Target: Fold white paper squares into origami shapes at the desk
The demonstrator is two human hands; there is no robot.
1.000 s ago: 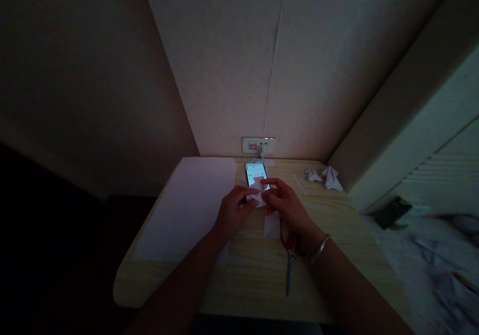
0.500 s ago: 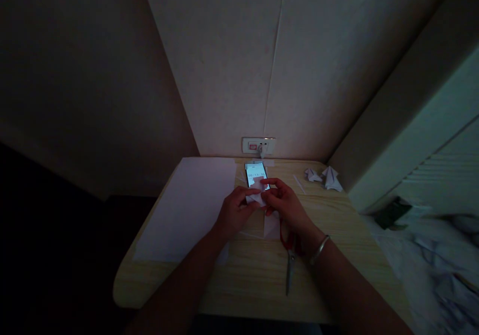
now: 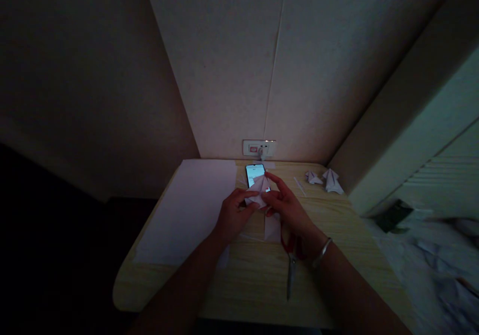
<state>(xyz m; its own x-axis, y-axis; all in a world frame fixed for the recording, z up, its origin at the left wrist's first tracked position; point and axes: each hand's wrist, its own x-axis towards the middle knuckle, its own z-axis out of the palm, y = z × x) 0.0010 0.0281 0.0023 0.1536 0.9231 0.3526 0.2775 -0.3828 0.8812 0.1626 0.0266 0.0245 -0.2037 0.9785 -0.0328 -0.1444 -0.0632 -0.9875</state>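
Both hands meet over the middle of a small wooden table [image 3: 254,275] in a dim room. My left hand [image 3: 234,215] pinches the left side of a small folded white paper piece [image 3: 259,194]. My right hand [image 3: 288,208], with a metal bangle on its wrist, grips the paper's right side, its index finger along the raised point. Just behind the paper lies a lit phone [image 3: 254,172].
A large white sheet [image 3: 190,208] covers the table's left half. Red-handled scissors [image 3: 291,267] lie under my right wrist, beside a small paper slip [image 3: 272,228]. Two folded paper figures [image 3: 325,179] sit at the back right. A wall socket [image 3: 259,148] is behind the phone. A bed lies to the right.
The paper piece has been lifted and turned so a triangular point now stands up in front of the phone; my right index finger moved up along it.
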